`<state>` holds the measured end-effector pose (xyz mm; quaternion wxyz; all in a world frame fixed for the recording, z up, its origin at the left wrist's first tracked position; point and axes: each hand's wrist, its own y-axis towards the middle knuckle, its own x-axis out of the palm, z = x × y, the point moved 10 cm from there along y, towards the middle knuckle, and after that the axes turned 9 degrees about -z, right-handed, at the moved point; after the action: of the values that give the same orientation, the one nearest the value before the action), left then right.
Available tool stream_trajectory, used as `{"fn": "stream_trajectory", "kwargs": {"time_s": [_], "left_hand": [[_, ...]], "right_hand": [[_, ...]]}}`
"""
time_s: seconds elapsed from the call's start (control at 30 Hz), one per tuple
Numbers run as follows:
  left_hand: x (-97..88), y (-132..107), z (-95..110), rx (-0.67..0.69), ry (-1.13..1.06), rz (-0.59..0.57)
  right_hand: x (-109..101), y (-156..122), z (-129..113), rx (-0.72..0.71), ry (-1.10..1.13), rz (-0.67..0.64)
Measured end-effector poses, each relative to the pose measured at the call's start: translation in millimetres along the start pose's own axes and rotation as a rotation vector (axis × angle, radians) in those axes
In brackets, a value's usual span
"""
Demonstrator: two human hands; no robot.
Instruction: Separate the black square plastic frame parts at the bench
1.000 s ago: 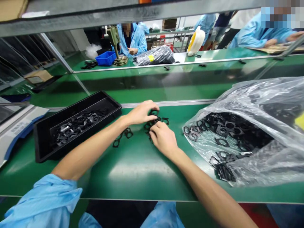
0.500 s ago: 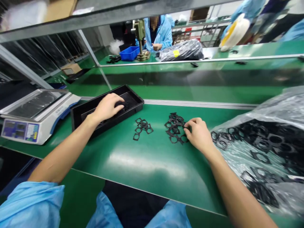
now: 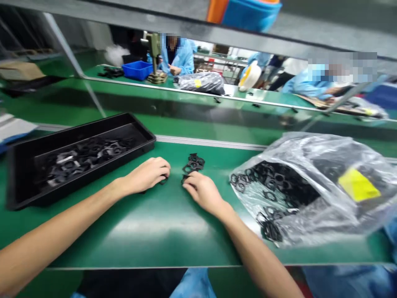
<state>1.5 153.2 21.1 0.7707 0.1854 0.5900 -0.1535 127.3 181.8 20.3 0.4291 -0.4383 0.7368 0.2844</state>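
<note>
My left hand (image 3: 148,176) is curled palm-down over the green table, its fingertips on a few flat black ring-shaped parts (image 3: 163,180) that it mostly covers. My right hand (image 3: 203,191) pinches at a black ring-shaped part at the near side of a small pile (image 3: 194,161) of the same frames. Left of my left hand stands a long black tray (image 3: 144,140), with many such parts heaped inside. To the right of my right hand, a clear plastic bag (image 3: 328,153) lies open towards me, more black parts spilling at its mouth.
A yellow label (image 3: 359,184) is on the bag. The corner of a white scale (image 3: 14,128) shows at the left edge. A metal shelf (image 3: 124,18) crosses overhead. Beyond the low divider, people in blue work at another green bench with a blue bin (image 3: 137,70) and a press (image 3: 155,58).
My left hand has left the tray and come down on the small group of parts on the table. My right hand stays at the other pile. The view has swung right.
</note>
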Motion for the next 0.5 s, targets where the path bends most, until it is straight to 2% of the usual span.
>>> {"fn": "stream_trajectory", "kwargs": {"time_s": [0.1, 0.2, 0.3, 0.37, 0.5], "left_hand": [[-15.8, -5.3, 3.1, -0.020, -0.071, 0.148], [-32.8, -16.6, 5.3, -0.104, -0.172, 0.357], [-34.0, -29.4, 11.0, -0.147, -0.261, 0.519], [-27.4, -34.1, 17.3, -0.130, -0.272, 0.553], [-15.5, -38.4, 21.6, -0.116, -0.248, 0.546]], "right_hand": [[16.7, -0.7, -9.7, -0.023, -0.019, -0.068], [18.2, -2.5, -10.9, -0.031, 0.022, -0.059], [17.1, -3.4, -10.9, -0.044, 0.097, -0.034], [17.1, -3.6, -10.3, -0.035, 0.120, -0.014], [16.7, -4.5, -10.5, -0.017, 0.165, 0.027]]}}
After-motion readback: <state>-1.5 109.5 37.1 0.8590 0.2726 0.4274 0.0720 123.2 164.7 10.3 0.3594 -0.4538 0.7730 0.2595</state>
